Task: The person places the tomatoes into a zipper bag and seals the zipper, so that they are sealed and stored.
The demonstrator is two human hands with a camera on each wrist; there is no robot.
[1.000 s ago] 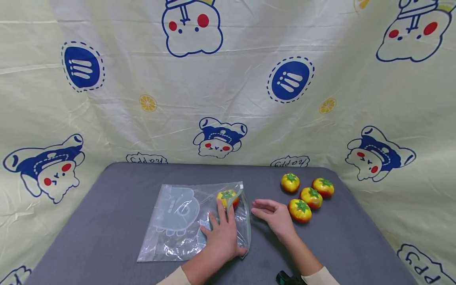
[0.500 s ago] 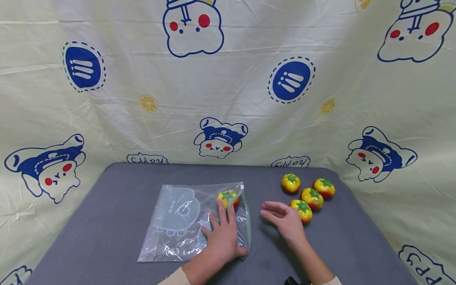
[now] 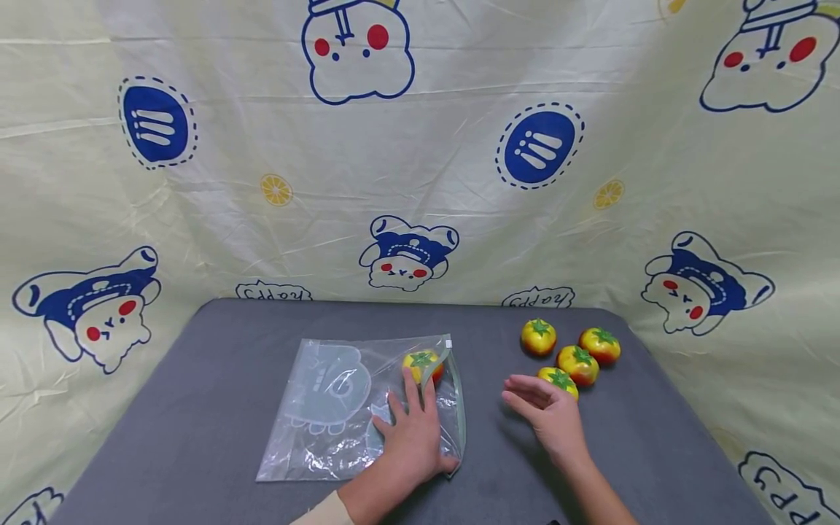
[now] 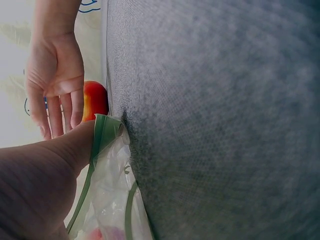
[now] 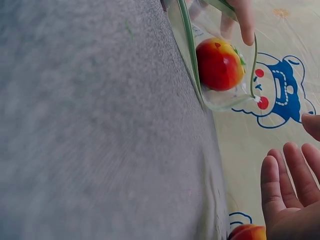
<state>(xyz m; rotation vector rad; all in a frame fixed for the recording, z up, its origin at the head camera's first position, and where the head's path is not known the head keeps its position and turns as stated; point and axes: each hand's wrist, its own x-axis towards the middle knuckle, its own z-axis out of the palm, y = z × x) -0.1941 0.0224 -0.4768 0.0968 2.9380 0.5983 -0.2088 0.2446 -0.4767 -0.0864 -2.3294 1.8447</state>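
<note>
My left hand point(image 3: 415, 435) rests with spread fingers on a clear zip bag point(image 3: 331, 386) lying on the table. Its thumb lies by the near corner of the bag's green-edged mouth point(image 5: 186, 30), which gapes in the right wrist view. Inside, just within the mouth, sits a red-and-yellow tomato-like fruit point(image 5: 219, 65) with a green star-shaped top. Off to the right, my right hand point(image 3: 547, 415) holds nothing, its fingers slightly bent and thumb apart. It is right by the nearest loose fruit point(image 3: 559, 380), partly covering it in the head view.
Several loose fruits of the same kind stand in a cluster at the table's right, among them a far-left one point(image 3: 539, 337), a far-right one point(image 3: 600, 346) and a middle one point(image 3: 578, 365). The grey tabletop point(image 3: 216, 408) meets a printed curtain point(image 3: 459, 168) behind.
My right hand has moved rightward, away from the bag's mouth to the nearest loose fruit. The left hand, the bag and the fruit inside have stayed put.
</note>
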